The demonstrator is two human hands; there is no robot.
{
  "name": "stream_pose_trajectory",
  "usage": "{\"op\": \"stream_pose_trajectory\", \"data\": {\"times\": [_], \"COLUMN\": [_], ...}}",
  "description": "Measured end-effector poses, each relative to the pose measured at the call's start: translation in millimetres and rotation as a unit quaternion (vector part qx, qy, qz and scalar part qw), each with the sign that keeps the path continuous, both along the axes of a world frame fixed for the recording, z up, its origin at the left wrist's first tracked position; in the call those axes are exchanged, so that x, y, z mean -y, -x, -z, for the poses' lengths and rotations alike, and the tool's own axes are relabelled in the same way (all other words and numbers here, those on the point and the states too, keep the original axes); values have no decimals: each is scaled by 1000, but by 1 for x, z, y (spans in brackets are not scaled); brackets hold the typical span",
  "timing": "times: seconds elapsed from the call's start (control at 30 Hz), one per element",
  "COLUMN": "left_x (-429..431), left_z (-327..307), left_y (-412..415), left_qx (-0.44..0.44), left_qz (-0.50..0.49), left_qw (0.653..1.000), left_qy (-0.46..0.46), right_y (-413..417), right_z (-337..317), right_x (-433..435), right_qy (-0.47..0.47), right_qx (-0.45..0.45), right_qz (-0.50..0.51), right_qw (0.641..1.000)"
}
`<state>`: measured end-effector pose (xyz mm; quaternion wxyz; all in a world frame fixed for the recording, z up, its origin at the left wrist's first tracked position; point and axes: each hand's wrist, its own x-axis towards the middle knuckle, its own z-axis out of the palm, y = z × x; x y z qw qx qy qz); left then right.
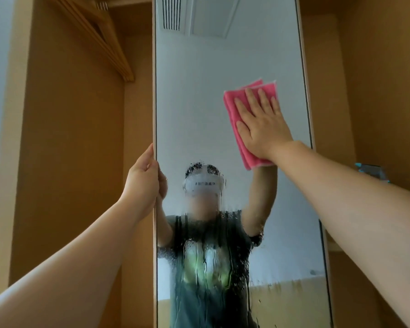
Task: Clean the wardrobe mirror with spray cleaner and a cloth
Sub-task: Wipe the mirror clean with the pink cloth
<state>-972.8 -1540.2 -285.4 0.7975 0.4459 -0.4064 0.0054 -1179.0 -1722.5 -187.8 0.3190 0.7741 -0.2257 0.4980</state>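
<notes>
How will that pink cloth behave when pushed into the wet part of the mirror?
The pink cloth looks folded and soft, so probably floppy and light; the flat right hand holds it spread. Cleaner running down the lower mirror should let it glide, then soak in and weigh it down.

text: none legible | mirror [223, 67] reflection: dark marks on white headset [204, 184], too blurred to read
</notes>
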Motion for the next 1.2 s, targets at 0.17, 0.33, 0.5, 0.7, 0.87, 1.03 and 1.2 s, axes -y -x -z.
{"op": "stream_pose_trajectory", "data": {"times": [0.17,0.33,0.5,0.7,0.87,1.03,1.2], "left_x": [-1,2,0,-8,-12,-13,-15], "left_z": [1,2,0,-1,-1,-1,-1], "left_y": [-8,-16,-14,-6,4,8,8], "left_qx": [30,23,32,52,45,50,38], "left_qz": [-25,-21,-10,0,-10,-22,-15], "left_qw": [999,999,999,998,998,998,999], "left_qy": [-22,-16,-26,-41,-34,-37,-35], "right_y": [-4,-5,-6,-13,-24,-31,-29], "right_z": [-15,-16,9,70,123,164,166], "right_x": [-4,-7,-11,-22,-27,-31,-35], "right_qy": [12,18,38,71,109,131,127], "right_qx": [1,6,-24,-62,-60,-79,-83], "right_qz": [-4,-19,-22,-47,-76,-112,-109], "right_qw": [1000,1000,999,994,989,982,982]}}
